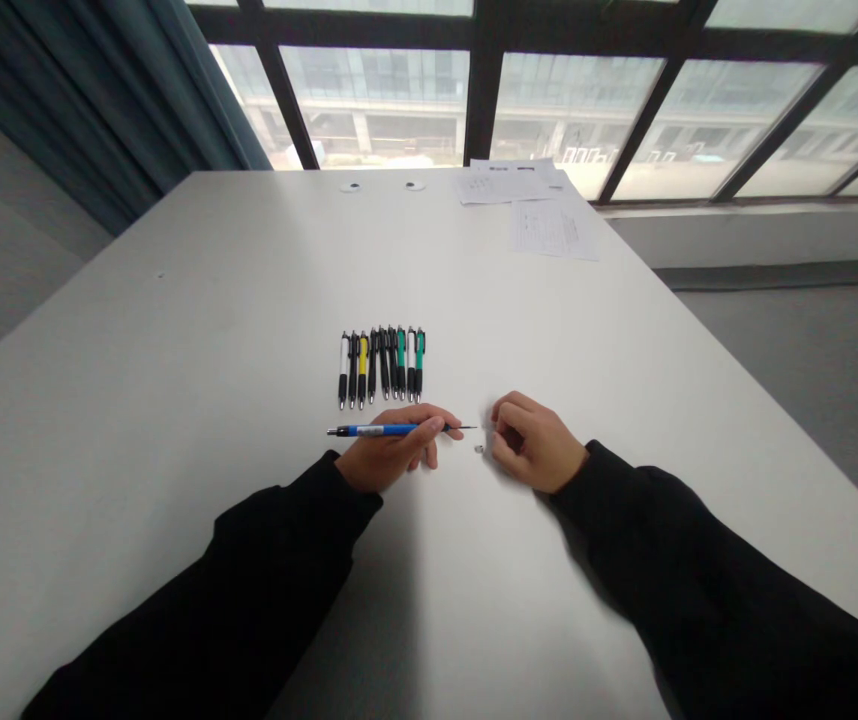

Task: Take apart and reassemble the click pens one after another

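Observation:
My left hand (406, 445) is closed around a blue ballpoint pen (388, 431), which lies level with its clicker end to the left. From the pen's right end a thin bare refill (468, 428) sticks out past my fingers. My right hand (538, 440) rests on the table with its fingers curled in, just right of the refill's point. Whatever those fingers may hold is hidden. Between the hands, close to my right fingertips, lies a small silvery piece (479, 449), probably the pen's tip cone.
Beyond my left hand, several click pens (382, 365) with black, white, yellow and green barrels lie side by side on the white table (249, 330). Paper sheets (526, 200) and two small white objects (415, 186) are at the far edge, before the window.

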The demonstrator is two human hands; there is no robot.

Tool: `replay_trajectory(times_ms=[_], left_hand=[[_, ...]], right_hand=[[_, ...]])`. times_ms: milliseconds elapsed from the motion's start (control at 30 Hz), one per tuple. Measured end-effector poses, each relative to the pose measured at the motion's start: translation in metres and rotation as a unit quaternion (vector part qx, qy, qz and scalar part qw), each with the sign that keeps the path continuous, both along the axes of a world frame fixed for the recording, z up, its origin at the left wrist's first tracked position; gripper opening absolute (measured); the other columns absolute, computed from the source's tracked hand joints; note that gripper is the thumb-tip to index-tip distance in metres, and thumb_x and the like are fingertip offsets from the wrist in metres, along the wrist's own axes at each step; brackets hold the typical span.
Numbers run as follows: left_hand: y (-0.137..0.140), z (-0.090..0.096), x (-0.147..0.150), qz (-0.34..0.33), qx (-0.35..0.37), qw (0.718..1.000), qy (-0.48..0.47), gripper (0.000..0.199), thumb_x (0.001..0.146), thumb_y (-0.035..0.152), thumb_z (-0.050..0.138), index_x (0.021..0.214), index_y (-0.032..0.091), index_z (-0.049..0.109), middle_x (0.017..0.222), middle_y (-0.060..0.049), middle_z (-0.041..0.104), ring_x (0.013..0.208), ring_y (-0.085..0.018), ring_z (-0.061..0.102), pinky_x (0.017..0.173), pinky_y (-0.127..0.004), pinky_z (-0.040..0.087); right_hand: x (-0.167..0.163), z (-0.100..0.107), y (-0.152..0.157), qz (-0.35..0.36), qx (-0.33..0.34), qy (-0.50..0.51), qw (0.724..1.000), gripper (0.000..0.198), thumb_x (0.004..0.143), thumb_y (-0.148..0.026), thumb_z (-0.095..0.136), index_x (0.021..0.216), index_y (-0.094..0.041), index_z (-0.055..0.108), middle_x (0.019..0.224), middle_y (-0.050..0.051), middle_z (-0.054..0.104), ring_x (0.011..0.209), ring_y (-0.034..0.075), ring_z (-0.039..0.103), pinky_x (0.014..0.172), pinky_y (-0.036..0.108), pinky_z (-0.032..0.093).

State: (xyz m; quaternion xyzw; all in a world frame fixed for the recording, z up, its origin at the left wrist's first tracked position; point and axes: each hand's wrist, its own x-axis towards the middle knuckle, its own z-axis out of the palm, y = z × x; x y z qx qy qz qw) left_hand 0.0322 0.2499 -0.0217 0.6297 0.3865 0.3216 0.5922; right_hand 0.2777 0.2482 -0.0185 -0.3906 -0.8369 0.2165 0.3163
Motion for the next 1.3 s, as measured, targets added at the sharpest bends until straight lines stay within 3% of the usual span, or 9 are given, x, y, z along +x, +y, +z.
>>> replay_trajectory(times_ms=[167, 367, 567, 700, 1300], left_hand=[[0.0, 0.001, 0.001, 0.002, 0.0, 1.0, -0.009, 0.039, 0.098, 0.045, 0.051, 0.106, 0.012, 0.069, 0.098, -0.011, 0.073, 0.052, -0.006, 0.056, 0.042, -0.017, 0.039], [0.001, 0.001, 0.001, 0.006, -0.006, 1.0, -0.019, 0.039, 0.097, 0.046, 0.053, 0.104, 0.011, 0.069, 0.097, -0.011, 0.073, 0.051, -0.006, 0.055, 0.041, -0.017, 0.039], [0.001, 0.0, 0.0, 0.008, -0.008, 1.0, -0.013, 0.039, 0.097, 0.045, 0.053, 0.103, 0.01, 0.069, 0.092, -0.01, 0.073, 0.05, -0.006, 0.055, 0.042, -0.018, 0.039], [0.001, -0.002, -0.001, 0.003, -0.008, 1.0, -0.01, 0.04, 0.097, 0.046, 0.052, 0.103, 0.01, 0.069, 0.092, -0.011, 0.073, 0.05, -0.006, 0.055, 0.042, -0.017, 0.038], [0.001, -0.003, -0.001, 0.005, -0.006, 1.0, -0.002, 0.042, 0.097, 0.048, 0.051, 0.104, 0.01, 0.069, 0.087, -0.01, 0.073, 0.049, -0.007, 0.054, 0.042, -0.018, 0.039]], right_hand=[[-0.002, 0.0, 0.001, 0.0, 0.043, -0.044, 0.998, 0.019, 0.077, -0.012, 0.056, 0.072, -0.023, 0.041, 0.083, 0.008, 0.052, 0.071, 0.019, 0.049, 0.065, 0.032, 0.045], [0.006, 0.003, 0.003, 0.044, 0.003, -0.011, 0.999, 0.013, 0.078, -0.016, 0.059, 0.083, -0.022, 0.049, 0.094, 0.01, 0.055, 0.081, 0.021, 0.053, 0.074, 0.037, 0.049], [0.026, 0.006, 0.012, 0.103, -0.029, 0.006, 0.994, 0.032, 0.074, -0.021, 0.067, 0.105, -0.021, 0.063, 0.115, 0.013, 0.057, 0.106, 0.029, 0.054, 0.095, 0.049, 0.045], [0.03, 0.007, 0.015, 0.12, -0.051, -0.023, 0.991, 0.042, 0.073, -0.025, 0.073, 0.115, -0.024, 0.066, 0.127, 0.013, 0.054, 0.111, 0.031, 0.051, 0.098, 0.052, 0.043], [0.026, 0.006, 0.015, 0.115, -0.042, -0.026, 0.992, 0.025, 0.075, -0.024, 0.077, 0.098, -0.023, 0.069, 0.121, 0.012, 0.06, 0.107, 0.028, 0.054, 0.096, 0.049, 0.046]])
